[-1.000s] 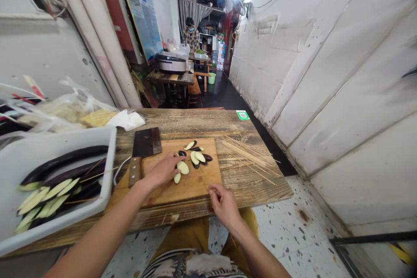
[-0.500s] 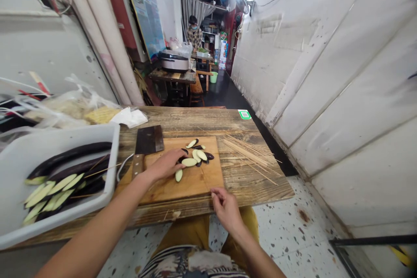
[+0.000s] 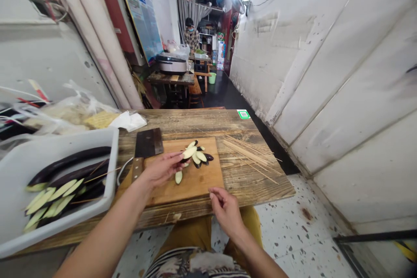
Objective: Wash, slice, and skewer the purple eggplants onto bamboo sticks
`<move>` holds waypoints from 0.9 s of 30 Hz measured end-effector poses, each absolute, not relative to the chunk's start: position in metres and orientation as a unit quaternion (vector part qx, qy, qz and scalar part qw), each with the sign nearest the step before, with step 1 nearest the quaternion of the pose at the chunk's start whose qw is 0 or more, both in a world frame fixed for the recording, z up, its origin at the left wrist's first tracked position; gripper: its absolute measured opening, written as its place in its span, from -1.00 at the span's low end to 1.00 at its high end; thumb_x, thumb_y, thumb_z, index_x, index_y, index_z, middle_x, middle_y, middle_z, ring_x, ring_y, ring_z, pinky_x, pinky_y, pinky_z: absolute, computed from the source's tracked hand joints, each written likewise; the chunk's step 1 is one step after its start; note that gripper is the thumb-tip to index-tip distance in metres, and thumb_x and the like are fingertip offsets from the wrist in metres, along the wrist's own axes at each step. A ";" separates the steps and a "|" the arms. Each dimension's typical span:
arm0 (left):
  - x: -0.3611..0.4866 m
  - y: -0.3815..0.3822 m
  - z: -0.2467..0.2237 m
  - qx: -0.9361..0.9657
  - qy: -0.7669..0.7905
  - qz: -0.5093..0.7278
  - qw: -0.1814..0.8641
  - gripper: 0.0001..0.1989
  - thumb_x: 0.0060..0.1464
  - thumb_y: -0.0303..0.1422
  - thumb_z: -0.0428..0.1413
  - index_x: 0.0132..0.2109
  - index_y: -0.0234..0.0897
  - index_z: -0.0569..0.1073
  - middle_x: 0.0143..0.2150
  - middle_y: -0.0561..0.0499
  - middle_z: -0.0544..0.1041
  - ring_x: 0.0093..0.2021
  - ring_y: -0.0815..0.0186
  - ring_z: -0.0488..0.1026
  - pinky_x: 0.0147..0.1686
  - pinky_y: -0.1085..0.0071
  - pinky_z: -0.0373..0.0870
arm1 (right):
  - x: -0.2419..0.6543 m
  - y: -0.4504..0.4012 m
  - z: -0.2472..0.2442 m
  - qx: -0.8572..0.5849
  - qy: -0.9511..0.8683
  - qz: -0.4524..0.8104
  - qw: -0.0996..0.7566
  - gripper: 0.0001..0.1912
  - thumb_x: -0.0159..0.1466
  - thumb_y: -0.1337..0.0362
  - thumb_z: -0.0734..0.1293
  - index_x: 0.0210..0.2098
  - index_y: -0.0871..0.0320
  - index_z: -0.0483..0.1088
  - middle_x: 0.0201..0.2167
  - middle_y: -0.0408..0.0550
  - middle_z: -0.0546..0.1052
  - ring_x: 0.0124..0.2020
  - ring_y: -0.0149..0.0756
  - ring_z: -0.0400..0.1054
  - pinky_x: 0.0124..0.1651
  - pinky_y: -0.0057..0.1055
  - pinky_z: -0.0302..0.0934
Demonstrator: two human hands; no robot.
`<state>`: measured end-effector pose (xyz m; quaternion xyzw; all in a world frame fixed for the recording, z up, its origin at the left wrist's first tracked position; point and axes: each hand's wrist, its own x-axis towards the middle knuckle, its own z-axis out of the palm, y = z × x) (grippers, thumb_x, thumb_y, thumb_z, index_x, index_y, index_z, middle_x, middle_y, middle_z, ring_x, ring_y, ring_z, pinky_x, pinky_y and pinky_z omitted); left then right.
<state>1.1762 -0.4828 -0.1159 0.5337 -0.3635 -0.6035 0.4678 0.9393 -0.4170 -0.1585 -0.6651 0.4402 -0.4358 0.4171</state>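
My left hand [image 3: 161, 169] is on the wooden cutting board [image 3: 192, 191], its fingertips pinching a pale eggplant slice [image 3: 189, 152] above a small heap of purple-skinned slices [image 3: 202, 157]. One loose slice [image 3: 178, 177] lies just beyond my wrist. My right hand [image 3: 226, 213] rests at the board's front edge, fingers loosely curled, with nothing visible in them. A cleaver [image 3: 146, 143] lies beside my left hand, its wooden handle pointing toward me. A bundle of bamboo skewers [image 3: 250, 154] lies right of the board.
A white plastic tub [image 3: 65, 221] at the left holds long eggplants [image 3: 68, 160] and cut slices. Plastic bags [image 3: 71, 113] and white paper [image 3: 128, 120] lie behind it. The wooden table [image 3: 254, 191] ends at a white wall. A person [image 3: 191, 38] sits far down the corridor.
My left hand has moved right and now has a slice raised off the board at its fingertips. The right hand has hardly moved.
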 end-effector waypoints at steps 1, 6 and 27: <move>1.171 -0.479 -0.112 0.504 -0.307 -0.648 0.482 -0.77 -0.02 -0.43 0.16 -0.16 -0.37 0.49 -0.37 -0.06 0.56 -0.49 0.45 0.40 -0.45 0.56 0.37 | 0.940 -0.416 -0.154 -0.665 0.436 -0.439 0.419 -0.75 0.25 0.26 0.22 -0.20 0.21 0.48 -0.37 0.00 0.58 -0.36 -0.27 0.47 -0.30 -0.42 0.33; 1.157 -0.471 -0.099 0.491 -0.150 -0.681 0.522 -0.89 0.08 -0.58 0.05 -0.38 -0.43 0.45 -0.40 -0.15 0.56 -0.52 0.48 0.45 -0.48 0.62 0.43 | 0.941 -0.411 -0.136 -0.665 0.420 -0.443 0.429 -0.74 0.26 0.28 0.23 -0.17 0.20 0.51 -0.29 0.03 0.60 -0.29 -0.24 0.49 -0.22 -0.41 0.34; 1.148 -0.468 -0.097 0.473 -0.165 -0.655 0.566 -0.85 0.03 -0.65 0.07 -0.30 -0.44 0.51 -0.20 -0.13 0.58 -0.19 0.27 0.54 -0.09 0.34 0.50 | 0.940 -0.408 -0.134 -0.671 0.426 -0.434 0.424 -0.71 0.26 0.28 0.22 -0.12 0.16 0.52 -0.19 0.06 0.59 -0.20 -0.18 0.49 -0.12 -0.29 0.35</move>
